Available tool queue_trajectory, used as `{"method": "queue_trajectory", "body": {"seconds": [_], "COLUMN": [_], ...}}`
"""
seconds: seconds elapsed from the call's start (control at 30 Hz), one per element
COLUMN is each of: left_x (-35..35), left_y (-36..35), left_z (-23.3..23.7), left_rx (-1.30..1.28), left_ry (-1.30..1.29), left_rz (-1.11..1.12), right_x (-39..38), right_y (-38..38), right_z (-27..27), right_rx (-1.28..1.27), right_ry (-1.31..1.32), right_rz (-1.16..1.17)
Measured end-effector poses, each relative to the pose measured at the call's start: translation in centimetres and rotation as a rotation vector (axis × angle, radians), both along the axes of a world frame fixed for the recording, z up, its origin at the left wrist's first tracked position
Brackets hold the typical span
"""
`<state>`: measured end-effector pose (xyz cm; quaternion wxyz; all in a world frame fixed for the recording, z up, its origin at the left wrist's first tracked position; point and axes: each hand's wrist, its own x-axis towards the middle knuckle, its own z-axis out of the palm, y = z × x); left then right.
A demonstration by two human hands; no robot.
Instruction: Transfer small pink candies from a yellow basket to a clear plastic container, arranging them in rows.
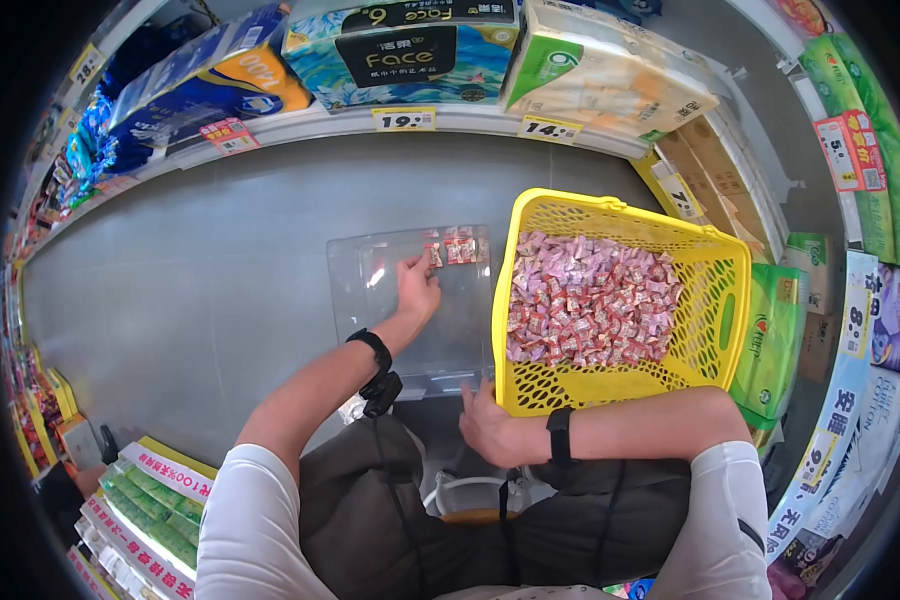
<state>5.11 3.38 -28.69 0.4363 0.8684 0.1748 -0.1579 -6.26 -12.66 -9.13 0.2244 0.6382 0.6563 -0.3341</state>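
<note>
A clear plastic bin (370, 330) lies on the grey floor in front of me. My left hand (417, 287) reaches into it, fingertips touching a small row of pink wrapped candies (457, 247) at the bin's far right corner. Whether a candy sits under the fingers is hidden. To the right stands a yellow plastic basket (715, 265) filled with several pink and red wrapped candies (590, 300). My right hand (488, 425) rests at the basket's near left corner, fingers against the near edge of the clear bin. Both wrists wear black bands.
Shelves curve around me: tissue and paper packs (400, 50) with yellow price tags (404, 119) at the back, green packs (775, 335) and cardboard boxes (715, 160) on the right, green boxed goods (145, 505) at lower left. My knees in dark trousers fill the bottom.
</note>
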Motion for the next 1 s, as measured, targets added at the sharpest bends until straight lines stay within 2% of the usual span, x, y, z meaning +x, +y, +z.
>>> {"method": "queue_trajectory", "body": {"seconds": [0.1,0.17,0.2,0.27,0.3,0.37,0.5,0.63,0.67,0.73,0.77,0.83,0.87,1.0], "left_x": [0.2,0.3,0.3,0.3,0.2,0.2,0.0,-0.1,-0.1,-0.2,-0.3,-0.3,-0.3,-0.4], "left_y": [0.2,0.0,-0.1,0.0,0.1,0.4,0.5,0.6,0.7,0.9,1.0,0.9,0.9,0.9], "left_z": [0.5,0.3,0.3,0.4,0.3,0.1,-0.6,0.2,0.2,-0.2,-0.4,0.8,1.4,1.6], "left_rx": [-0.064,-0.172,-0.174,-0.257,-0.257,-0.197,-0.245,-0.214,-0.180,-0.170,-0.162,-0.137,-0.113,-0.155], "left_ry": [-0.005,0.000,0.000,-0.028,-0.027,-0.037,-0.033,-0.042,-0.037,-0.027,-0.018,-0.019,-0.022,-0.009], "left_rz": [-0.035,0.015,0.017,0.028,0.029,-0.074,-0.021,-0.041,-0.072,-0.094,-0.110,-0.147,-0.180,-0.193], "right_x": [0.4,0.6,1.3,2.9,4.0,6.5,10.1,12.8,12.6,11.9,11.3,9.9,9.5,8.9], "right_y": [-0.3,-0.7,-0.7,-1.0,-1.2,-2.2,-5.3,-8.6,-9.5,-11.4,-12.2,-12.8,-13.2,-12.2], "right_z": [-0.4,-1.3,-1.0,-0.5,0.8,3.8,2.4,-4.3,-6.1,-9.1,-10.2,-10.3,-10.3,-10.2], "right_rx": [0.108,0.492,0.490,0.709,0.708,0.971,1.258,0.822,0.824,0.451,0.451,0.557,0.401,0.445], "right_ry": [0.145,0.366,0.365,0.659,0.661,0.710,0.664,0.508,0.507,0.450,0.452,0.371,0.457,0.479], "right_rz": [-0.092,-0.350,-0.348,-0.388,-0.386,-0.593,-1.114,-1.810,-1.814,-1.844,-1.849,-1.410,-1.476,-1.490]}}
